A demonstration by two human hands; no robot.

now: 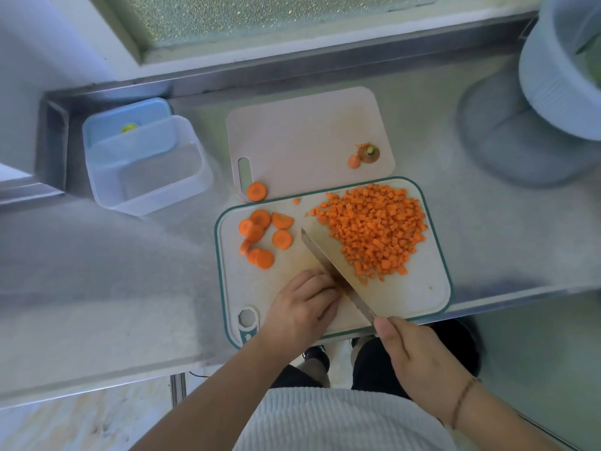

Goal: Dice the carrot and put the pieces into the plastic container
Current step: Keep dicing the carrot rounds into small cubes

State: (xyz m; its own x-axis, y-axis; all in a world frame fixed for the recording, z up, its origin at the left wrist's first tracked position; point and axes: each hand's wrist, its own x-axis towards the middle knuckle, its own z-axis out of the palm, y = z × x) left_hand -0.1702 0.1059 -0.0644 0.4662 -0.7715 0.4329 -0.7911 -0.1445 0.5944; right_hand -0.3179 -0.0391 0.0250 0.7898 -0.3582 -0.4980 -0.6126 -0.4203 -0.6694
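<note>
The right hand (pixel 419 349) is gripping the handle of a long steel knife (pixel 335 271), whose blade is slanting up and left. The left hand (pixel 302 307), fingers curled down, is pressing something hidden against the blade's left side on the green-rimmed white cutting board (pixel 422 294). Orange carrot rounds (pixel 260 236) are lying beyond its fingertips; the heap of diced carrot (pixel 374 229) is lying right of the blade. The clear plastic container (pixel 146 170) is standing far left.
</note>
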